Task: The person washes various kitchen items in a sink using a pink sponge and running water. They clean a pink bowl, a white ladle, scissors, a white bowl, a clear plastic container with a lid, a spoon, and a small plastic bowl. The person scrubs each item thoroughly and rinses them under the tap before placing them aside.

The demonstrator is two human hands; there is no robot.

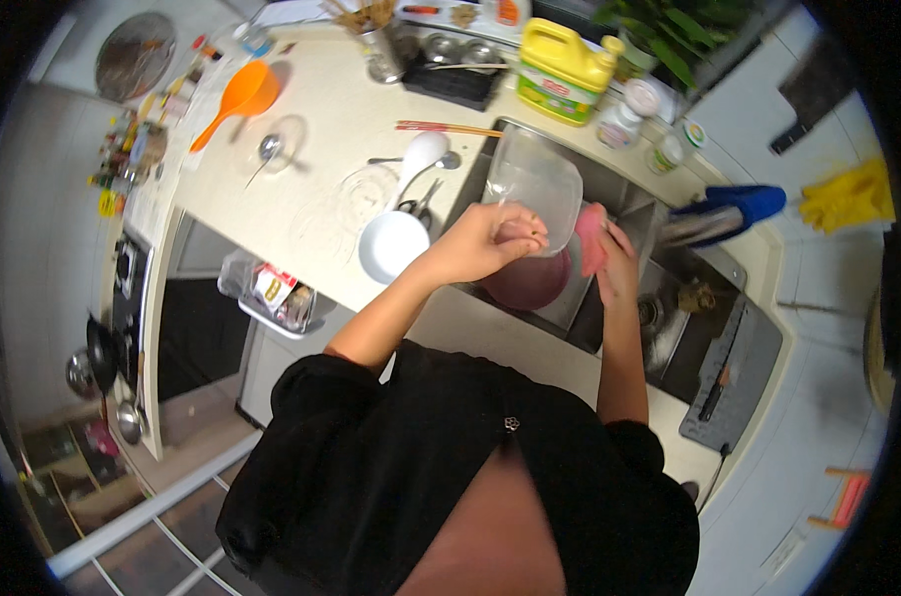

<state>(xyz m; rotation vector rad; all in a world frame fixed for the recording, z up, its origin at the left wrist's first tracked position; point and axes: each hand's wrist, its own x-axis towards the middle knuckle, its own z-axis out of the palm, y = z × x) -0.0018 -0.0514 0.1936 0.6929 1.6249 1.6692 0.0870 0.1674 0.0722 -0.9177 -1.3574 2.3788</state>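
Note:
Above the sink [588,326], my left hand [485,241] is closed at the near edge of a clear plastic container [535,179], which is tilted. My right hand [619,266] grips a pink cloth [592,238] close to the container's right side. Below them a reddish-pink basin [530,286] sits in the left bowl of the sink, partly hidden by my left hand and the container. Just left of my left wrist, a white bowl [393,248] rests on the counter beside scissors [424,207] and a white ladle [423,154].
Behind the sink stand a yellow jug [567,72] and a white bottle [624,117]. Chopsticks [446,128] lie near the sink's rim. An orange ladle [249,91] is farther left. On the right, a knife [714,392] lies on a grey drainboard [739,368]; a cleaver [813,91] hangs on the wall.

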